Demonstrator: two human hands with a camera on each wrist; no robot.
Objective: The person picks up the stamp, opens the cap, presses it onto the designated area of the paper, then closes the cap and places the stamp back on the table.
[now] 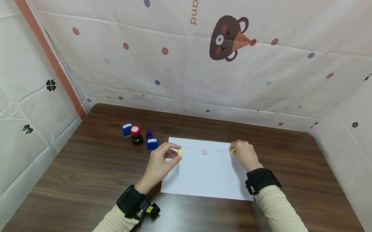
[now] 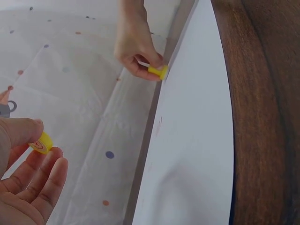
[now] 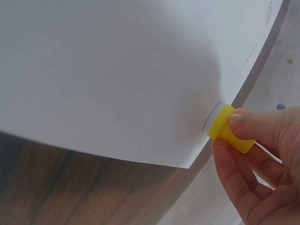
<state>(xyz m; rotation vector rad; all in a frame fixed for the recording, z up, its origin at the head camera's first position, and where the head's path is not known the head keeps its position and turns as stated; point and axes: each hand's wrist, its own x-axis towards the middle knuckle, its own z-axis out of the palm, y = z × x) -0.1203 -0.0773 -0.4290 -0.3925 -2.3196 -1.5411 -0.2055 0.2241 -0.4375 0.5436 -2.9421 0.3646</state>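
Observation:
My right hand (image 1: pixel 244 155) pinches a small yellow stamp (image 3: pixel 229 129) between thumb and fingers at the upper right of a white sheet of paper (image 1: pixel 207 176). The stamp's pale end faces the sheet; whether it touches, I cannot tell. Over the sheet's left edge, my left hand (image 1: pixel 162 160) holds a small yellow cap (image 2: pixel 42 143) between thumb and fingertips, a red print showing on its end. Along the top of the paper runs a row of small red marks, among them a reddish print (image 1: pixel 204 151) near the middle.
Left of the paper stand a blue stamp (image 1: pixel 126 130), a red-topped black stamp (image 1: pixel 137 136), a purple stamp (image 1: pixel 149 134) and another blue stamp (image 1: pixel 152 144). The brown wooden table (image 1: pixel 98 175) meets a white patterned curtain (image 1: pixel 184 70) at its back edge.

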